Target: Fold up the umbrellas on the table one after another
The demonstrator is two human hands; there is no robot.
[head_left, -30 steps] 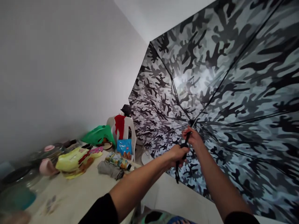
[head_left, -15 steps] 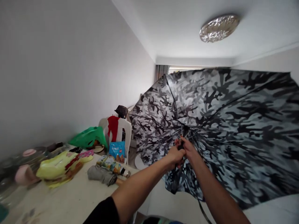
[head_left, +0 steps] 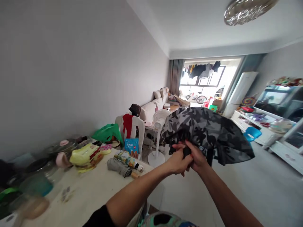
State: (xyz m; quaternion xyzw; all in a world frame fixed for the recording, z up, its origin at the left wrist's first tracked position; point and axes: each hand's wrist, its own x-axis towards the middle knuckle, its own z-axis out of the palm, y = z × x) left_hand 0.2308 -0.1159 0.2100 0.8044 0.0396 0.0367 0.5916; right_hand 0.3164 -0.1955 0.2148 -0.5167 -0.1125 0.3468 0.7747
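Observation:
A grey and black camouflage umbrella (head_left: 205, 130) hangs collapsed in front of me, its cloth bunched and drooping to the right. Both hands meet at its black handle. My left hand (head_left: 176, 162) is closed round the lower part of the handle. Pressed against it from the right, my right hand (head_left: 197, 157) grips the handle just under the folded canopy. Both arms reach forward at chest height.
A cluttered table (head_left: 85, 192) lies to my left with a folded grey umbrella (head_left: 118, 167), yellow bag (head_left: 84, 156), green bag (head_left: 107, 134) and blurred dishes. Beyond stand a white chair (head_left: 132, 129), a white fan (head_left: 158, 138), a sofa (head_left: 153, 105), shelves at right.
The open canopy has folded down and collapsed into a bundle. My right hand slid down the shaft to meet the left at the handle. The room behind is now visible.

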